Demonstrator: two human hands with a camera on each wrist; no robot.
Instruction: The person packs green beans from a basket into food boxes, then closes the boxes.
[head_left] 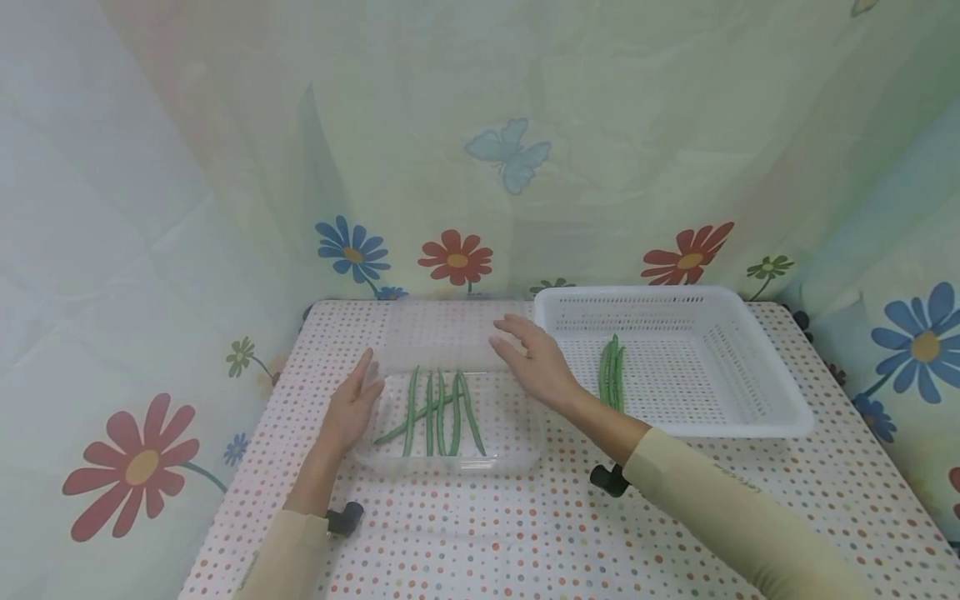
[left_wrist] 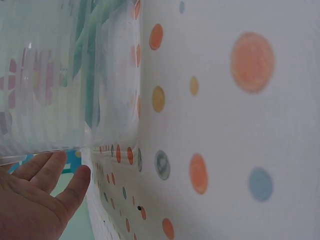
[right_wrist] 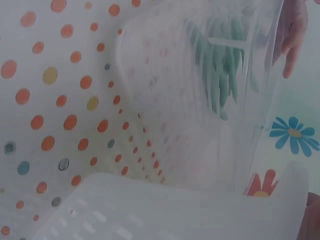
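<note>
Green beans [head_left: 431, 409] lie boxed — beside the left hand [head_left: 348, 417].

Green beans [left_wrist: 91, 100] in clear container [left_wrist: 50, 120]: blurred through the ribbed wall in both wrist views, count not established. Container and left hand [left_wrist: 35, 200], left wrist view: cut off by the left edge; right hand [right_wrist: 313, 218], right wrist view: mostly cut off by the right edge. Lettering [head_left: 738, 479] on right sleeve [head_left: 705, 508]: too small to be read.

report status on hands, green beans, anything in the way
Left hand and right hand empty, by clear container. Green beans: some inside, others in white basket. Lid open; no obstruction seen.
</note>
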